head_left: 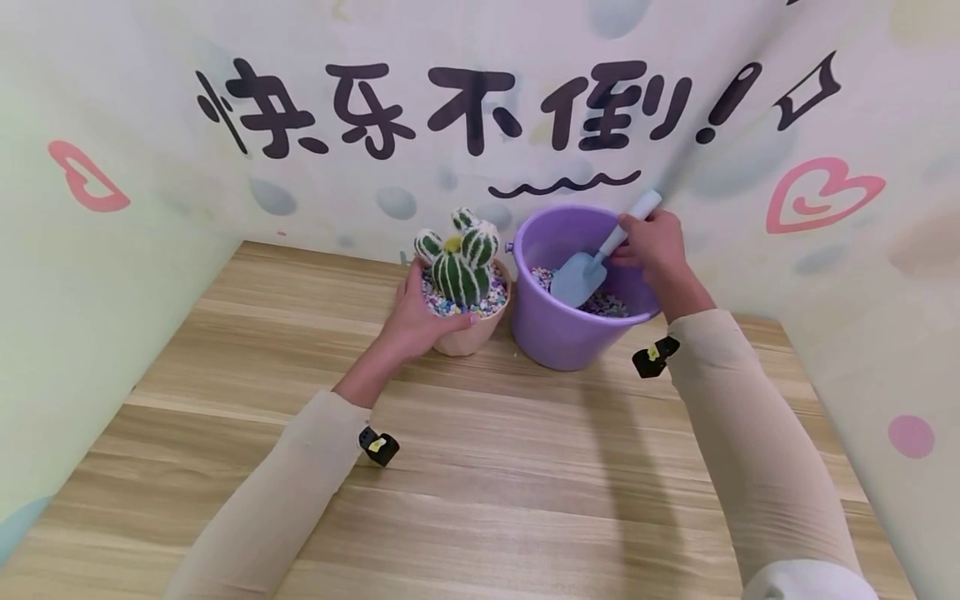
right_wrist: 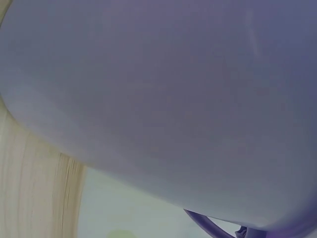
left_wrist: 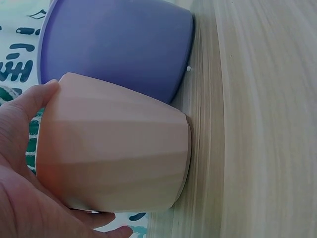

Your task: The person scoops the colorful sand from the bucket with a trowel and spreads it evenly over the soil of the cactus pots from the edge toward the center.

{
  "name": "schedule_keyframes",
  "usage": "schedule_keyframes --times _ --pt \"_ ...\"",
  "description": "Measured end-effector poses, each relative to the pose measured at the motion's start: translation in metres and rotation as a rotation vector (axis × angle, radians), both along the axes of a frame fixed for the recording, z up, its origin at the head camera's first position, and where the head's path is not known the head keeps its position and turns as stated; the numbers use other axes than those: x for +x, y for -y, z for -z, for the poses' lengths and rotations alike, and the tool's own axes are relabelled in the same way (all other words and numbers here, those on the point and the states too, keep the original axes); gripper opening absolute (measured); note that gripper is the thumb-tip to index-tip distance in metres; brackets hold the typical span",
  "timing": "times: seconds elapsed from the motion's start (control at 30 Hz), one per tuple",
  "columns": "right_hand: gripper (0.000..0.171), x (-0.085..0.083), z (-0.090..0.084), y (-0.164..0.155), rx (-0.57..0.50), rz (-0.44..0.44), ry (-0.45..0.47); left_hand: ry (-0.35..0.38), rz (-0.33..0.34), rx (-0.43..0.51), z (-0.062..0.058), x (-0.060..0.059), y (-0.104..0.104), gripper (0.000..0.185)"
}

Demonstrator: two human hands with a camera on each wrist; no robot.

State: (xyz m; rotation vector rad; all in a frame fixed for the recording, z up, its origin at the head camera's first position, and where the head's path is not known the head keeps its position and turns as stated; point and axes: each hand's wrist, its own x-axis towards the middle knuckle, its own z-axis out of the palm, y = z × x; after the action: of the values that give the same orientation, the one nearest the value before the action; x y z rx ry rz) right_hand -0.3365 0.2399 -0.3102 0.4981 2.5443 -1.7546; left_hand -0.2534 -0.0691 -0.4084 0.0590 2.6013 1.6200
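A pink ribbed pot (head_left: 467, 334) (left_wrist: 114, 148) holds a green toy cactus (head_left: 459, 258) bedded in coloured pebbles. My left hand (head_left: 416, 312) (left_wrist: 20, 163) grips the pot's left side, thumb on the rim. Right beside it stands a purple bucket (head_left: 558, 333) (left_wrist: 119, 44) (right_wrist: 163, 99) with coloured pebbles (head_left: 603, 304) in the bottom. My right hand (head_left: 652, 246) holds the handle of a light blue trowel (head_left: 581, 275), whose blade dips into the bucket over the pebbles. The right wrist view shows only the bucket's wall.
Pot and bucket stand near the back of a wooden table (head_left: 480, 467). A printed backdrop wall (head_left: 480, 100) closes the back, with side walls left and right. One small white pebble (left_wrist: 188, 69) lies on the wood by the bucket's base.
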Motion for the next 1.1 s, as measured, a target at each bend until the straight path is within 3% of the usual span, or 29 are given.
schedule_keyframes --times 0.43,0.6,0.77,0.9,1.03,1.1 --pt "0.052 0.005 -0.004 0.0 0.118 -0.004 0.062 -0.011 -0.032 -0.003 0.001 -0.002 -0.003 0.12" --pt "0.057 0.019 -0.009 0.001 0.287 -0.048 0.019 -0.027 -0.02 0.023 0.001 -0.002 -0.003 0.121" --pt "0.083 0.043 -0.017 0.003 0.499 -0.078 -0.037 -0.061 0.024 0.065 0.002 0.006 0.004 0.12" --pt "0.089 0.064 -0.019 0.003 0.607 -0.122 -0.088 -0.057 0.019 -0.026 -0.006 0.02 0.013 0.116" --pt "0.091 0.086 -0.014 0.005 0.686 -0.241 -0.117 -0.069 0.026 -0.166 -0.018 0.037 0.021 0.107" --pt "0.093 0.097 -0.011 0.006 0.722 -0.304 -0.125 -0.109 0.049 -0.244 -0.021 0.046 0.023 0.104"
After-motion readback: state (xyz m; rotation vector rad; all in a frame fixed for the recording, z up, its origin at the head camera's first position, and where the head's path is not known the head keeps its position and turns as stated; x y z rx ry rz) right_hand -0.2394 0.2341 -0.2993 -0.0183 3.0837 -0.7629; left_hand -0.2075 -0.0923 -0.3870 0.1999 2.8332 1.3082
